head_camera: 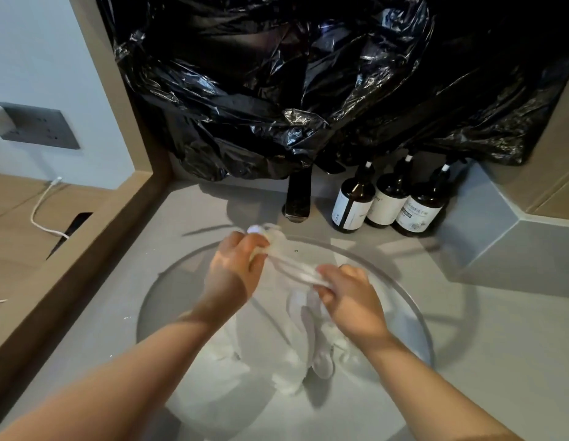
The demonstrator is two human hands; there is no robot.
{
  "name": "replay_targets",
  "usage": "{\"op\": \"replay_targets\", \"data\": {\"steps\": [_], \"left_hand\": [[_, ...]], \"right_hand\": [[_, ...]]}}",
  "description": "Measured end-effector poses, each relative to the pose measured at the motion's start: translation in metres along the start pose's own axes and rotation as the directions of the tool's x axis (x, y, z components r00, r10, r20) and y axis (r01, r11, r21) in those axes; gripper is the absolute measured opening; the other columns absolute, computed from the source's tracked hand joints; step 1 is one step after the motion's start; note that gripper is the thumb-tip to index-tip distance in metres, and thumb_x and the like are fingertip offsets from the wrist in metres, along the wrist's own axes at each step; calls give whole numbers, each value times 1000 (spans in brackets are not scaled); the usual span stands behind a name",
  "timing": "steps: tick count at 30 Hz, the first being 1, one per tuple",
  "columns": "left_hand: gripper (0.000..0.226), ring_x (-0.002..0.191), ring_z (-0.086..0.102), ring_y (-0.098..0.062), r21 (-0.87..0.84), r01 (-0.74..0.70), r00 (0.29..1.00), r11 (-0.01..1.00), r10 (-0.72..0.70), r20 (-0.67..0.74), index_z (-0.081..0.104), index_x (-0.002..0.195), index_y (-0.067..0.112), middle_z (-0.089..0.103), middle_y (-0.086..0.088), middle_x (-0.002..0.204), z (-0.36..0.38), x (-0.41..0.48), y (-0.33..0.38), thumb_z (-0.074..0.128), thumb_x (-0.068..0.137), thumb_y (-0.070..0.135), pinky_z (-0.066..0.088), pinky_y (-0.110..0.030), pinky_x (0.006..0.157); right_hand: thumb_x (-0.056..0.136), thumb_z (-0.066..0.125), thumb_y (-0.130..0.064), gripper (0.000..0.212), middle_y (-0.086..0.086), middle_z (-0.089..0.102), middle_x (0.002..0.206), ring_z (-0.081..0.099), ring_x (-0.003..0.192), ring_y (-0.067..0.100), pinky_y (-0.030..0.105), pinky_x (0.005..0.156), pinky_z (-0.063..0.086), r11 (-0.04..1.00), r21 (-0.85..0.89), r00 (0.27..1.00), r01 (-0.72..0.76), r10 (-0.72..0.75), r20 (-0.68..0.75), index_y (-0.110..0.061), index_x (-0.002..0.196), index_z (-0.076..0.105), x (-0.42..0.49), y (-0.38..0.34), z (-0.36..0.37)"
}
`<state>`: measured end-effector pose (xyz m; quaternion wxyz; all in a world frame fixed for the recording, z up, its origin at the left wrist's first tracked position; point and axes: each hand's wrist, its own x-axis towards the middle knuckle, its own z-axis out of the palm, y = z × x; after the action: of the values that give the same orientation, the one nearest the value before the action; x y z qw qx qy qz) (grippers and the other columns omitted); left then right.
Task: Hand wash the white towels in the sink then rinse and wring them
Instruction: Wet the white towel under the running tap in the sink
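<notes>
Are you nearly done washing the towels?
Not quite. The left hand and right hand each grip the white towel, pulled tight and seemingly twisted between them, so wringing looks under way. That suggests washing is done, though I cannot tell about rinsing: no water shows at the faucet. More white cloth lies in the sink, probably yet to be wrung.
</notes>
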<state>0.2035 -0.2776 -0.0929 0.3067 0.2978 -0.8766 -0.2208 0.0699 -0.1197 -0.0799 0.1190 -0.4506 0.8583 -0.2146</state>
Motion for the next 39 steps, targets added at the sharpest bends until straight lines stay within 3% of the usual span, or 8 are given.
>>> {"op": "replay_targets", "data": {"steps": [3, 6, 11, 18, 25, 29, 32, 39], "left_hand": [[23, 71, 63, -32, 235, -106, 954, 966, 33, 297, 72, 75, 20, 66, -6, 73, 6, -20, -19, 51, 72, 30, 50, -34, 66], [34, 77, 66, -31, 243, 4, 941, 970, -86, 327, 74, 83, 22, 69, -2, 80, 6, -18, -14, 51, 74, 46, 52, -41, 71], [28, 112, 53, -19, 78, 242, 910, 967, -254, 326, 61, 117, 24, 59, 0, 120, 4, 13, 15, 56, 91, 33, 39, -26, 96], [25, 110, 58, -15, -79, 303, 924, 950, -273, 267, 62, 116, 22, 62, 1, 120, -6, 42, 24, 57, 92, 26, 44, -26, 96], [27, 111, 57, -15, -78, 307, 920, 949, -274, 281, 61, 118, 22, 60, 3, 122, -5, 42, 28, 57, 92, 25, 45, -28, 96], [29, 115, 54, -16, -49, 294, 921, 955, -269, 282, 61, 121, 22, 59, 2, 122, -5, 41, 29, 56, 93, 25, 44, -28, 96], [29, 115, 53, -17, -18, 284, 921, 959, -267, 284, 61, 122, 22, 59, 1, 123, -7, 40, 30, 56, 93, 25, 43, -28, 96], [29, 113, 55, -20, 28, 271, 918, 962, -267, 293, 61, 121, 23, 58, -1, 123, -10, 40, 29, 55, 93, 26, 45, -30, 95]], "right_hand": [[90, 57, -42, 29, -11, 56, 113, 53, 113, 15, 27, 92, 40, 988, -124, 925, -96, 134, 356, -37, 118, 60, -1, 4, -6], [92, 57, -34, 19, -9, 60, 104, 57, 102, 14, 24, 81, 40, 986, 118, 993, -114, 110, 40, -27, 107, 66, 15, -2, -15], [93, 59, -24, 24, -1, 58, 100, 52, 87, 11, 22, 78, 39, 878, 471, 914, 91, 114, -390, -16, 115, 62, 59, -45, -43], [92, 60, -27, 37, 1, 50, 99, 46, 71, 0, 10, 61, 33, 877, 478, 860, 44, 211, -465, -21, 128, 53, 101, -64, -66], [91, 63, -22, 29, -11, 54, 73, 52, 67, -2, 1, 55, 38, 727, 687, 837, 11, 369, -404, -15, 118, 59, 110, -59, -60], [88, 67, -21, 23, -6, 57, 73, 54, 64, 3, 7, 58, 43, 711, 702, 840, 35, 361, -406, -16, 110, 62, 110, -57, -64], [86, 69, -22, 15, 1, 63, 78, 61, 71, 15, 31, 71, 54, 699, 714, 842, 35, 364, -398, -20, 99, 61, 111, -57, -65], [83, 73, -23, 16, 4, 70, 85, 69, 86, 21, 36, 87, 55, 711, 703, 853, 12, 360, -378, -21, 97, 64, 113, -56, -71]]}}
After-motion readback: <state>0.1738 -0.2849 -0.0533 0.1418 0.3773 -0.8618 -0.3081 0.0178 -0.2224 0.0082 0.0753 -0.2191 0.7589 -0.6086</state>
